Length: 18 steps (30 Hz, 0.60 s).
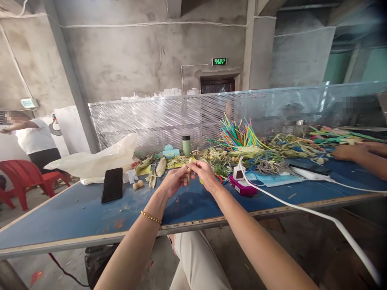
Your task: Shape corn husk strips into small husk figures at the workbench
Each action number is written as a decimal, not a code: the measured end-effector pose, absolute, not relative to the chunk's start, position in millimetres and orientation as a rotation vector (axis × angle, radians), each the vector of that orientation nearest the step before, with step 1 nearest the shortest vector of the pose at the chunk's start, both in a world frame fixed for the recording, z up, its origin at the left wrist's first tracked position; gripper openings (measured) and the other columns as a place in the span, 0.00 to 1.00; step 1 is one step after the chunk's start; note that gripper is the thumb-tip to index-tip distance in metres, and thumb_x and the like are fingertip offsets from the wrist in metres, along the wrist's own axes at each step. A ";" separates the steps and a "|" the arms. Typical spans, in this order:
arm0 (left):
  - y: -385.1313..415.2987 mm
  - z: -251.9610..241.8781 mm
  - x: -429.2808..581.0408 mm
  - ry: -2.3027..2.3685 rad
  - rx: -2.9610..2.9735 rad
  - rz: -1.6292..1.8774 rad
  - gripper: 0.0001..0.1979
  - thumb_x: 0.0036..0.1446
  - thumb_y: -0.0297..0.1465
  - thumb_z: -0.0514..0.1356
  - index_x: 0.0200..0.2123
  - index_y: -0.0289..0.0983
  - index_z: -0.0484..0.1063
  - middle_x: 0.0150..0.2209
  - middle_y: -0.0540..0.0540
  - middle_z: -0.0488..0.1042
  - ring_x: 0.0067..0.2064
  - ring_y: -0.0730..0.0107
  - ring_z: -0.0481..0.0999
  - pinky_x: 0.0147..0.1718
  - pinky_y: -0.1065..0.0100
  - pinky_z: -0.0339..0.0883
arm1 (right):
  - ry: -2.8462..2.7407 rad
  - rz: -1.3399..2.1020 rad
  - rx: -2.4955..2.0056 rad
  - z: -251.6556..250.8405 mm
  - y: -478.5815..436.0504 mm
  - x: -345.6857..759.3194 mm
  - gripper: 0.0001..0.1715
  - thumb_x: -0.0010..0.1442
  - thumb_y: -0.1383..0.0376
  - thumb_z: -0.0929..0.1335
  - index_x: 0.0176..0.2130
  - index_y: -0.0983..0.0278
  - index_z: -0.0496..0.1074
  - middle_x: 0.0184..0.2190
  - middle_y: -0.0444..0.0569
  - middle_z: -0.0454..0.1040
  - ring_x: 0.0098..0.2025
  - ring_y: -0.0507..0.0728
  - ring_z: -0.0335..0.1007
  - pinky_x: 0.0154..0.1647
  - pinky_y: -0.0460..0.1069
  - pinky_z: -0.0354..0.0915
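At 12 o'clock, high on the concrete wall, a green-lit sign reads "安全出口 / EXIT". Printing on the magenta box at 3 o'clock and marks along the table edge are too small to read. All clock positions are taken from the hands.

At the dial's center, over the blue table, the left hand and right hand are together, fingertips pinched on a thin, pale strip. The fingers hide much of the strip; its material cannot be told.

At 12 o'clock stand a green, black-capped cylindrical bottle and, behind it, a perforated metal panel. At 11 o'clock lie dry, papery husks. At 10 o'clock is a crumpled translucent bag; at 9 o'clock, rounded wooden knobs and a flat black phone.

At 2 o'clock, fuzzy multicolored stems fan upward. At 3 o'clock, a white cable passes in front of a pleated blue mask. Farther out, between 2 and 3 o'clock, a co-worker's hand is over the table.
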<state>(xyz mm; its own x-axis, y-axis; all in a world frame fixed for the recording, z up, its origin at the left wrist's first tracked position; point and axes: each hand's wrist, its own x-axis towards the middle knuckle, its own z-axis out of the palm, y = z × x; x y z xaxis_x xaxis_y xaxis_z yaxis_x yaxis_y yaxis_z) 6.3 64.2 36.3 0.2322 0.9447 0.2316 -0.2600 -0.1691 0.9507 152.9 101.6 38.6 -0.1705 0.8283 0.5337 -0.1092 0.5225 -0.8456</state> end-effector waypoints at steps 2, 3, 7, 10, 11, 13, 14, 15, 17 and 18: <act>63.4 35.8 7.5 0.713 1.354 1.290 0.19 0.46 0.42 0.70 0.30 0.30 0.76 0.30 0.41 0.78 0.20 0.81 0.65 0.20 0.73 0.55 | -1.542 0.954 -0.636 39.6 98.8 152.0 0.16 0.51 0.54 0.71 0.27 0.65 0.73 0.22 0.44 0.70 0.24 0.50 0.62 0.25 0.46 0.58; 63.4 35.4 7.9 0.716 1.377 1.304 0.18 0.44 0.40 0.72 0.30 0.29 0.77 0.30 0.41 0.79 0.20 0.81 0.64 0.20 0.73 0.54 | -1.558 0.958 -0.631 40.1 97.5 151.8 0.16 0.52 0.53 0.71 0.26 0.65 0.72 0.22 0.44 0.70 0.24 0.50 0.62 0.25 0.46 0.59; 65.2 32.9 8.1 0.773 1.414 1.363 0.17 0.44 0.39 0.71 0.28 0.29 0.78 0.29 0.41 0.78 0.19 0.81 0.61 0.19 0.73 0.50 | -1.664 0.957 -0.619 43.9 95.2 153.0 0.15 0.53 0.55 0.70 0.24 0.64 0.71 0.20 0.43 0.69 0.23 0.51 0.62 0.26 0.47 0.59; 66.1 32.1 8.1 0.820 1.385 1.382 0.17 0.43 0.39 0.71 0.27 0.29 0.77 0.28 0.40 0.79 0.19 0.81 0.62 0.19 0.73 0.52 | -1.741 0.864 -0.667 50.1 96.9 154.7 0.12 0.50 0.58 0.71 0.23 0.64 0.71 0.20 0.44 0.69 0.25 0.52 0.63 0.28 0.47 0.58; 65.9 32.3 8.1 0.818 1.361 1.370 0.17 0.44 0.39 0.71 0.28 0.29 0.77 0.29 0.39 0.79 0.19 0.81 0.63 0.19 0.73 0.53 | -1.753 0.826 -0.687 52.7 97.9 155.2 0.12 0.49 0.59 0.71 0.23 0.64 0.70 0.21 0.44 0.70 0.25 0.52 0.63 0.28 0.47 0.58; 64.8 33.1 7.9 0.779 1.315 1.322 0.18 0.45 0.39 0.70 0.32 0.29 0.77 0.31 0.39 0.80 0.19 0.81 0.64 0.20 0.74 0.54 | -1.745 0.780 -0.700 58.5 100.1 156.1 0.11 0.48 0.59 0.71 0.23 0.65 0.70 0.22 0.44 0.71 0.26 0.52 0.63 0.29 0.48 0.58; 64.1 33.7 7.8 0.754 1.301 1.299 0.18 0.46 0.39 0.70 0.34 0.29 0.77 0.32 0.38 0.80 0.19 0.81 0.64 0.20 0.74 0.54 | -1.728 0.773 -0.694 61.3 101.2 156.6 0.12 0.48 0.59 0.71 0.23 0.65 0.70 0.21 0.44 0.70 0.26 0.52 0.62 0.29 0.48 0.58; 63.4 34.3 7.7 0.734 1.294 1.277 0.19 0.47 0.39 0.70 0.36 0.29 0.77 0.32 0.38 0.80 0.19 0.81 0.65 0.20 0.74 0.55 | -1.709 0.771 -0.685 64.1 102.1 157.1 0.12 0.48 0.58 0.71 0.23 0.64 0.70 0.21 0.43 0.69 0.26 0.52 0.62 0.30 0.48 0.58; 62.1 35.1 7.5 0.721 1.296 1.249 0.19 0.48 0.37 0.70 0.38 0.28 0.77 0.33 0.37 0.80 0.19 0.81 0.66 0.20 0.74 0.56 | -1.674 0.760 -0.679 68.7 103.4 158.7 0.13 0.47 0.58 0.71 0.23 0.64 0.70 0.21 0.42 0.68 0.26 0.52 0.61 0.31 0.48 0.58; 61.8 35.3 7.5 0.723 1.297 1.242 0.19 0.48 0.37 0.70 0.38 0.28 0.77 0.34 0.36 0.80 0.20 0.80 0.67 0.20 0.73 0.57 | -1.667 0.756 -0.684 70.4 103.8 159.6 0.13 0.47 0.58 0.71 0.23 0.64 0.70 0.20 0.42 0.68 0.26 0.52 0.61 0.31 0.48 0.57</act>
